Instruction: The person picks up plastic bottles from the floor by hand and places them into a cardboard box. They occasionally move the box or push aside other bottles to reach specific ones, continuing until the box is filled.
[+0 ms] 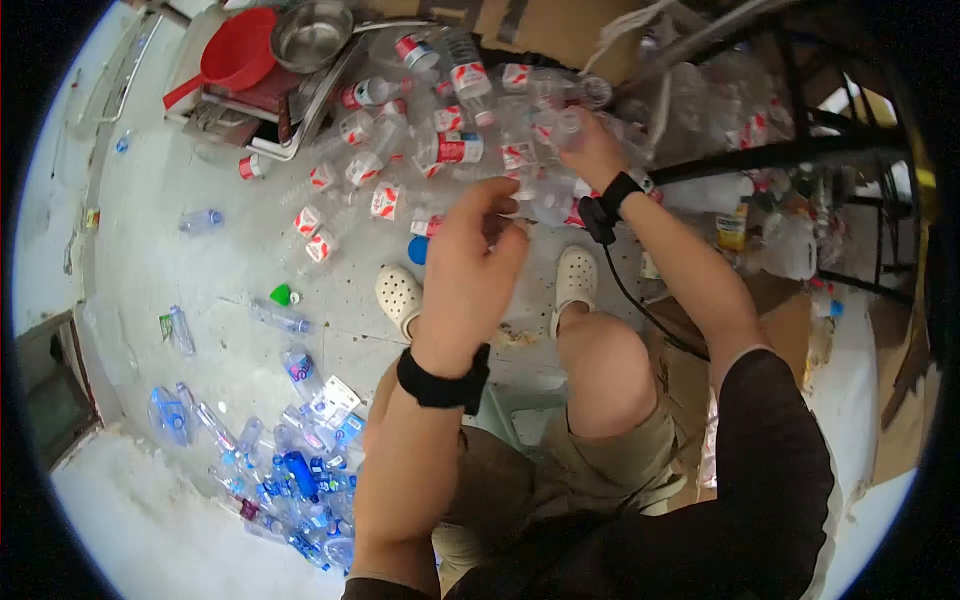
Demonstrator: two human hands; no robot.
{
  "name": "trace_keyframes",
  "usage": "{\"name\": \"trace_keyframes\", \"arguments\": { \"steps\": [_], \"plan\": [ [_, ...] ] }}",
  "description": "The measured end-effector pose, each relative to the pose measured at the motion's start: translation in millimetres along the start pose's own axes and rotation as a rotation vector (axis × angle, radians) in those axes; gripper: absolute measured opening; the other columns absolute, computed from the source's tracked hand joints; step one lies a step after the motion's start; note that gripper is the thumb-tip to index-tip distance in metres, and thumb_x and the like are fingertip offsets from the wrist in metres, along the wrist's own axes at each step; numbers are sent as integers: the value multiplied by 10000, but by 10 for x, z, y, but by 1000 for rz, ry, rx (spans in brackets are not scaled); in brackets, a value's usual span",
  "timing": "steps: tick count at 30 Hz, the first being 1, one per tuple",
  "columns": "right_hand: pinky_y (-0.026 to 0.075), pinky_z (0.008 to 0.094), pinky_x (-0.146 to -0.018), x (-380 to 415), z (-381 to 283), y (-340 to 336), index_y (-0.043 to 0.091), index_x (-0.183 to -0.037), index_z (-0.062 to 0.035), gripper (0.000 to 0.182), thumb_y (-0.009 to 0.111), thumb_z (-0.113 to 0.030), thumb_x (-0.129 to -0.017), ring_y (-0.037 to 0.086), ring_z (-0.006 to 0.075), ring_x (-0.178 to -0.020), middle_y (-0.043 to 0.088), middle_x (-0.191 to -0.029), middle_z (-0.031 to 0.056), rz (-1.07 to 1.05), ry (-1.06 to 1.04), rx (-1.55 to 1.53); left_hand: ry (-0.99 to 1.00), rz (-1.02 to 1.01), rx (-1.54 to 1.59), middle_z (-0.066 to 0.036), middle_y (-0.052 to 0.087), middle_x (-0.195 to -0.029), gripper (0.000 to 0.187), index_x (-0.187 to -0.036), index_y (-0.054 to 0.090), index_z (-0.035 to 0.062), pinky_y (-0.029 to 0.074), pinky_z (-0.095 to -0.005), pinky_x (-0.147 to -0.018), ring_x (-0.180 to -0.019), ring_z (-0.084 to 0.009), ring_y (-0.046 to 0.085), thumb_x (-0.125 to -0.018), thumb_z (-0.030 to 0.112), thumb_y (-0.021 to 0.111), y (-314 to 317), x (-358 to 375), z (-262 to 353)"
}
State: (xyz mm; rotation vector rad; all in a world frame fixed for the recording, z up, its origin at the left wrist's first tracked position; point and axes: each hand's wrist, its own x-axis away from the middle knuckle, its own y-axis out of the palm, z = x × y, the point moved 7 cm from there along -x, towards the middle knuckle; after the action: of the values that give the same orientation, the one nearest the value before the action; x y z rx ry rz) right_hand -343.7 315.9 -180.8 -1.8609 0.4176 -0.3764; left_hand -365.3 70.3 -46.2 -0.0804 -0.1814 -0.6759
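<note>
Many clear plastic bottles with red and white labels (459, 148) lie in a heap on the floor in front of me. My left hand (478, 262) hovers over the near side of the heap, fingers curled and apart, with nothing seen in its grasp. Farther right, my right hand (592, 150) reaches into the heap, its fingers closed around a clear bottle (565, 128). Each wrist wears a black band. A blue round cap or lid (418, 250) lies left of my left hand.
A red pan (238, 48) and a metal pot (312, 36) sit on a rack at the upper left. Blue-labelled bottles (300, 475) are piled at the lower left. A black metal frame (780, 155) stands at the right. A green piece (281, 294) lies on the floor.
</note>
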Motion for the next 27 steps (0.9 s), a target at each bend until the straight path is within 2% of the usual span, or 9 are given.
{"name": "trace_keyframes", "arguments": {
  "steps": [3, 4, 6, 10, 14, 16, 19, 22, 27],
  "plan": [
    [465, 370, -831, 455, 311, -704, 446, -1157, -5, 479, 637, -193, -760, 570, 272, -963, 559, -1076, 128, 195, 99, -636, 66, -1, 38, -80, 589, -895, 318, -1085, 534, 13, 449, -263, -725, -796, -143, 562, -767, 24, 521, 87, -13, -97],
    [465, 370, -831, 690, 355, -972, 446, -1157, -5, 479, 637, -193, -760, 570, 272, -963, 559, -1076, 128, 224, 136, -610, 92, -20, 27, -71, 589, -891, 310, -1086, 538, 17, 446, -259, -731, -803, -136, 560, -777, 34, 509, 116, 5, -75],
    [492, 391, -824, 1378, 470, -1362, 456, -1084, 19, 428, 655, -209, -782, 578, 268, -966, 579, -1033, 146, 278, 398, -1314, 165, -60, -76, -51, 588, -904, 312, -1108, 534, 23, 442, -258, -755, -827, -122, 555, -803, 64, 482, 137, 18, -137],
    [482, 467, -835, 2937, 999, -1798, 496, -1042, -35, 291, 600, -211, -834, 551, 272, -1014, 573, -1023, 115, 358, 562, -1765, 41, -126, -94, -80, 588, -980, 335, -1138, 516, 5, 420, -249, -771, -868, -134, 546, -816, 94, 497, 233, 132, -37],
    [409, 484, -930, 4412, 1366, -2123, 412, -1242, -101, 459, 544, -328, -865, 504, 304, -1051, 534, -1127, 116, 468, 589, -1825, 90, -178, -76, -61, 592, -965, 306, -1137, 523, 8, 429, -236, -743, -832, -120, 549, -856, 130, 527, 332, 163, -66],
    [398, 475, -943, 5064, 1683, -2139, 368, -1269, -116, 530, 564, -370, -847, 454, 327, -1117, 489, -1196, 125, 891, 959, -1710, 99, -191, -57, -73, 591, -968, 304, -1133, 526, 5, 437, -234, -733, -834, -124, 556, -856, 130, 528, 337, 137, -123],
    [401, 470, -940, 5678, 2366, -1775, 354, -1276, -130, 587, 588, -415, -820, 427, 343, -1125, 445, -1224, 137, 1124, 961, -2028, 102, -165, -143, -64, 590, -962, 300, -1131, 523, 15, 438, -240, -737, -833, -120, 553, -854, 129, 534, 321, 154, -116],
    [424, 460, -935, 5904, 2756, -1584, 407, -1231, -96, 554, 510, -480, -846, 491, 291, -1074, 470, -1206, 128, 1329, 1134, -1863, 87, -175, -135, -59, 589, -969, 294, -1128, 525, 27, 429, -237, -729, -838, -118, 553, -855, 135, 536, 246, 122, -192],
    [437, 491, -811, 5435, 3234, -1214, 357, -1177, -129, 627, 405, -634, -808, 454, 321, -942, 426, -1097, 149, 980, 997, -1863, 76, -146, -187, -55, 588, -968, 291, -1127, 529, 35, 420, -242, -721, -841, -125, 553, -850, 122, 518, 251, 146, -153]
  ]
}}
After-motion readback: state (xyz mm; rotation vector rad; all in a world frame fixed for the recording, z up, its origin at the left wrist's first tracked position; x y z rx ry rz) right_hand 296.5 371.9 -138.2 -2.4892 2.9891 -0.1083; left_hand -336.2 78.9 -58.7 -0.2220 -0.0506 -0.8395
